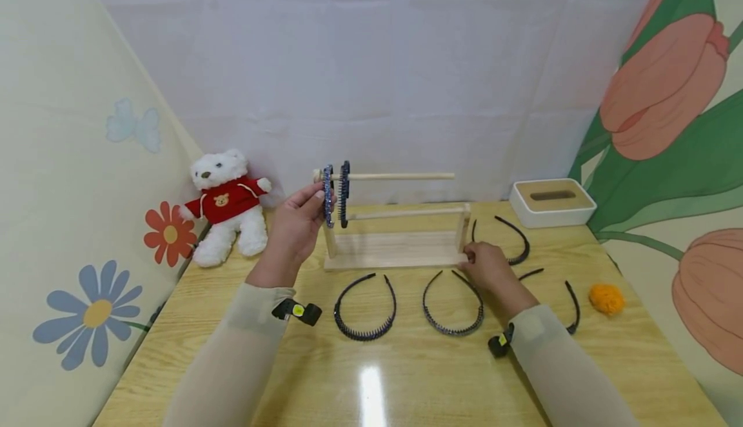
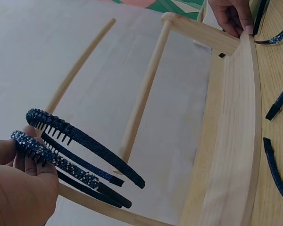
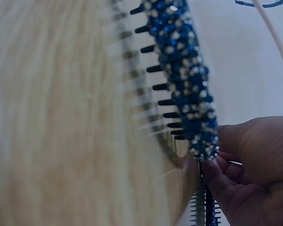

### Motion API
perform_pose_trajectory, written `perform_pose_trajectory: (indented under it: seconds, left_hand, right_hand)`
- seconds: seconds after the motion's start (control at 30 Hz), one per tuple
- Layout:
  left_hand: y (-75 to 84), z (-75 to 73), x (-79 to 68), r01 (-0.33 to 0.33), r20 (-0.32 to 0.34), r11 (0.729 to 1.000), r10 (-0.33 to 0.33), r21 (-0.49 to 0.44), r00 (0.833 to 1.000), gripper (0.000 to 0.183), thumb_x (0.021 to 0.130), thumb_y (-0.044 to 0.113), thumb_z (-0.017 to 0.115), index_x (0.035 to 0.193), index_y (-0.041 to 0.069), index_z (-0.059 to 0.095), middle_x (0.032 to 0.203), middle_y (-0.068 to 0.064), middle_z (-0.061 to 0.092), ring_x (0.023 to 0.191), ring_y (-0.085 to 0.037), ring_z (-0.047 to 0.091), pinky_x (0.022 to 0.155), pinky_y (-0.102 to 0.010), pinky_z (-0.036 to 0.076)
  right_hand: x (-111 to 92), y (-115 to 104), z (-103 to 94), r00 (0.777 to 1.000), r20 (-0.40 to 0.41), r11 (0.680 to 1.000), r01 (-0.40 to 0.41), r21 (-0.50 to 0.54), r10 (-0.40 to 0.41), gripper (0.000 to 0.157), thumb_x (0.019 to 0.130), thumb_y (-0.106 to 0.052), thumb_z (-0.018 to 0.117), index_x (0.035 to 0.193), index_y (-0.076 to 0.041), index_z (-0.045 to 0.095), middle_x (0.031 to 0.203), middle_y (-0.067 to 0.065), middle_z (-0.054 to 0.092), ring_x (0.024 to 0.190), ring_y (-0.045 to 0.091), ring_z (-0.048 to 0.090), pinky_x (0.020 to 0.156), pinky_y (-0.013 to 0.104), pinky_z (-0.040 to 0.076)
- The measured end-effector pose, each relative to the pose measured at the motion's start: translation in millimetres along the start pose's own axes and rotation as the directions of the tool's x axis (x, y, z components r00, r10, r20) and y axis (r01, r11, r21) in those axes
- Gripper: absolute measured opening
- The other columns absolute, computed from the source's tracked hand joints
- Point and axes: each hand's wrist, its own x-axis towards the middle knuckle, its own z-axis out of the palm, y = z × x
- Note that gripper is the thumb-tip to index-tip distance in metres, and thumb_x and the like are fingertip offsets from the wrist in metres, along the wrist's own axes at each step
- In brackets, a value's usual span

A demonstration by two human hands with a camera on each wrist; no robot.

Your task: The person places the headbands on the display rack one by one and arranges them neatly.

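Observation:
Toward the left end of the wooden rack (image 1: 400,249), my left hand (image 1: 297,226) pinches a headband studded with blue and silver beads (image 2: 56,157) around the upper rod (image 1: 400,176). Beside it a dark toothed headband (image 2: 89,141) hangs on the same rod. My right hand (image 1: 490,269) grips the right end of the rack's base, near the upright (image 2: 203,34); its fingertips are partly hidden in the head view. A beaded headband (image 3: 184,80) looms close in the right wrist view, in front of that hand (image 3: 259,169).
Two headbands (image 1: 364,335) (image 1: 453,331) lie on the table before the rack. Others (image 1: 522,246) (image 1: 573,311) lie around my right hand. An orange fluffy ball (image 1: 607,299) and a white tissue box (image 1: 553,214) are at the right; a white teddy bear (image 1: 225,201) sits at the left.

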Motion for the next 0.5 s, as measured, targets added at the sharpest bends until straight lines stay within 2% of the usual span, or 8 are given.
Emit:
perform_pose_trajectory:
  seconds: [0.2,0.5]
  left_hand:
    - [-2.6,-1.1,0.1,0.003,0.013,1.0,-0.003,0.014,1.0,0.047,0.117,0.008,0.045,0.163,-0.005,0.045,0.161,-0.021,0.049,0.116,-0.009,0.07,0.104,-0.019,0.056]
    - [-5.7,-2.5,2.1,-0.01,0.021,1.0,0.01,-0.005,1.0,0.047,0.117,0.01,0.047,0.162,-0.005,0.046,0.16,-0.021,0.051,0.115,-0.008,0.071,0.106,-0.02,0.056]
  right_hand:
    - [0.1,0.6,0.4,1.0,0.002,1.0,0.006,-0.008,-0.006,0.019,0.102,-0.019,0.079,0.102,-0.003,0.069,0.09,0.009,0.064,0.082,0.024,0.057,0.074,0.039,0.049]
    - [1.0,1.3,-0.2,1.0,0.008,1.0,-0.001,-0.009,0.001,0.019,0.104,-0.02,0.077,0.098,-0.004,0.068,0.088,0.008,0.06,0.081,0.024,0.054,0.072,0.037,0.045]
